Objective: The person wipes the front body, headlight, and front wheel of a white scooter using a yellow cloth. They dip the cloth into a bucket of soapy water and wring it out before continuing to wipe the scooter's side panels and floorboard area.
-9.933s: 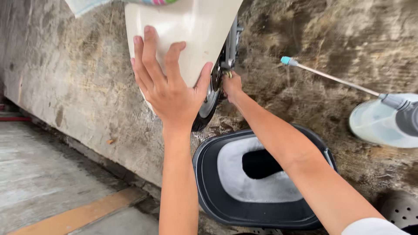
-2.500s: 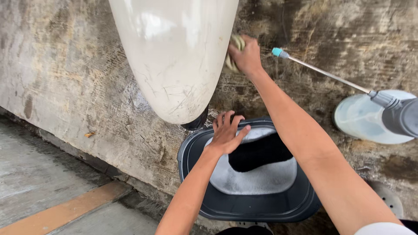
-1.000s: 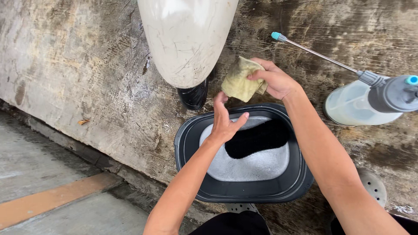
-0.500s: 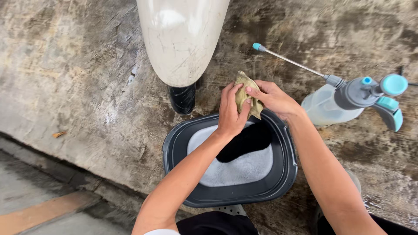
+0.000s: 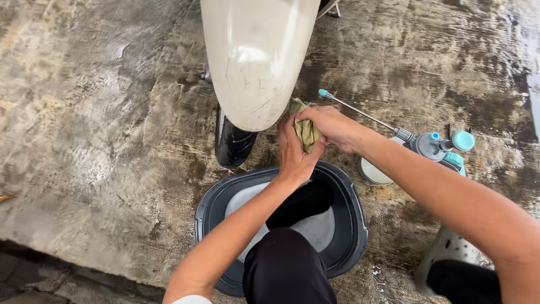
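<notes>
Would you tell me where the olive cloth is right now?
In the head view, the olive cloth is pressed between the left hand and right hand, above the dark basin, beside the cream fender.

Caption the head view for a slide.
Both hands wring an olive cloth over a dark basin, below a cream fender.

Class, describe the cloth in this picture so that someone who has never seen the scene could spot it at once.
Start at the big cream-white fender above the black tyre on the wet concrete. Just below its right edge, over the dark basin, the left hand and right hand meet. The cloth is the crumpled olive-yellow rag squeezed between them, the only soft thing there.
</notes>
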